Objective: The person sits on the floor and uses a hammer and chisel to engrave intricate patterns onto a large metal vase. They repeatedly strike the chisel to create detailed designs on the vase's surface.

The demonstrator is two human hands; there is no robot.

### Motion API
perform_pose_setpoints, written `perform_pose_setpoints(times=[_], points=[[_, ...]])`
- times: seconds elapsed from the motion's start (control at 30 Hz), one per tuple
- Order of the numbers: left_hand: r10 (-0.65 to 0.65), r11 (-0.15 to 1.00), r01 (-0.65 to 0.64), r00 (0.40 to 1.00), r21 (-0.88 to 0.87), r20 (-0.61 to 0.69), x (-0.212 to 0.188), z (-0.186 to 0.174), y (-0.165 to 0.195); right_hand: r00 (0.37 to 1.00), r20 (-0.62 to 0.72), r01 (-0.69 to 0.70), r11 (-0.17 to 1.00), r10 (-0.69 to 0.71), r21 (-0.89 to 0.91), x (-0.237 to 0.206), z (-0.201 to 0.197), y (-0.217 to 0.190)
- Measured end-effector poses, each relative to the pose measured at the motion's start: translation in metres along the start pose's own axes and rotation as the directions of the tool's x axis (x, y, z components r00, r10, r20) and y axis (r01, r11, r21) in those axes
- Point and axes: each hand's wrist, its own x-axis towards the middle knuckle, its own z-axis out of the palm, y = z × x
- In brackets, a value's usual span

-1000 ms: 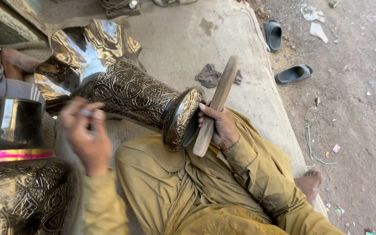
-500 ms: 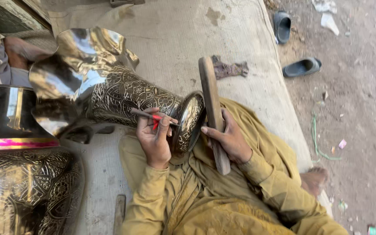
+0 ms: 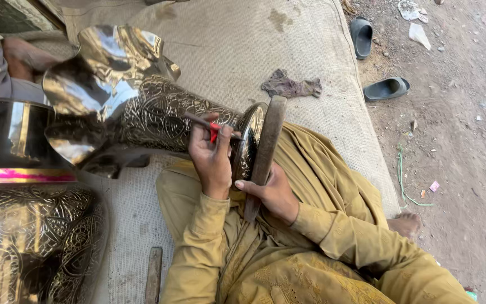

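**Engraved brass vase held across the lap, chisel in one hand and wooden mallet in the other**

A large engraved brass vase [image 3: 158, 115] is laid on its side across the lap of a seated person dressed in mustard-yellow clothing. Its flared, polished mouth is turned toward the upper left, and its round base is turned toward the person's body. The patterned neck is covered with fine chased ornament.

The left hand [image 3: 212, 155] is closed around a thin chisel [image 3: 212, 121], which carries a band of red near the fingers. The chisel is held against the vase close to the base rim, lying nearly flat along the engraved surface.

The right hand [image 3: 274, 194] is wrapped around the lower part of a wooden mallet [image 3: 265, 149]. The mallet is held upright and slightly tilted, just beside the base rim of the vase; whether it touches the rim cannot be told.

The work is done on a coarse woven mat [image 3: 226, 50]. A crumpled grey rag [image 3: 291, 86] lies on the mat beyond the vase. Two dark sandals [image 3: 386, 88] are seen on the dirt ground to the right. A second engraved metal vessel [image 3: 29, 236] with a pink band stands at the lower left, and a wooden handle [image 3: 153, 276] lies on the mat beside it.
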Motion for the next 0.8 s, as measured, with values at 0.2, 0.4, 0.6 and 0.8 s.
perform_pose_setpoints(times=[0.2,0.4,0.6,0.8], points=[[-0.169,0.986,0.169,0.976,0.012,0.137,0.034,0.001,0.032,0.993,-0.103,-0.053,0.993,0.064,0.104,-0.002,0.037,-0.023],[-0.326,0.940,0.340,0.894,0.008,0.308,0.020,0.013,0.041,0.981,-0.193,0.026,0.957,0.032,0.289,-0.031,0.060,-0.039],[-0.268,0.960,0.279,0.914,0.007,0.305,0.010,0.022,0.027,0.981,-0.185,0.031,0.907,0.052,0.421,-0.031,0.042,-0.034],[-0.321,0.942,0.334,0.924,-0.029,0.209,0.002,-0.002,0.038,0.993,-0.116,0.033,0.984,-0.012,0.177,-0.033,0.039,-0.006]])
